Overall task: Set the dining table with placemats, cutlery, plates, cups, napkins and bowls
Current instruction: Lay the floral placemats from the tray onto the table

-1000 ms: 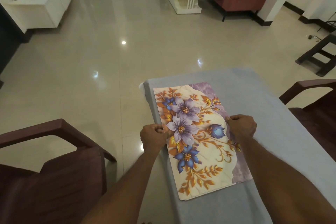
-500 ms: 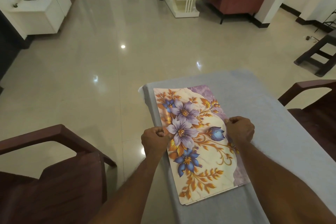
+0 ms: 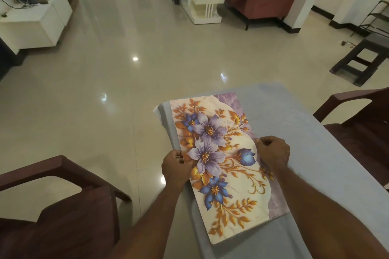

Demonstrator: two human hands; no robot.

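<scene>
1. Left hand [image 3: 175, 169] is closed on the left long edge of the floral placemat [image 3: 223, 164].
2. Right hand [image 3: 273, 153] is closed on the opposite edge.
3. The placemat is laid along the left side of the grey-clothed worktop [image 3: 315, 153].
4. Dark wooden chairs [image 3: 63, 216] are set at both sides.
</scene>
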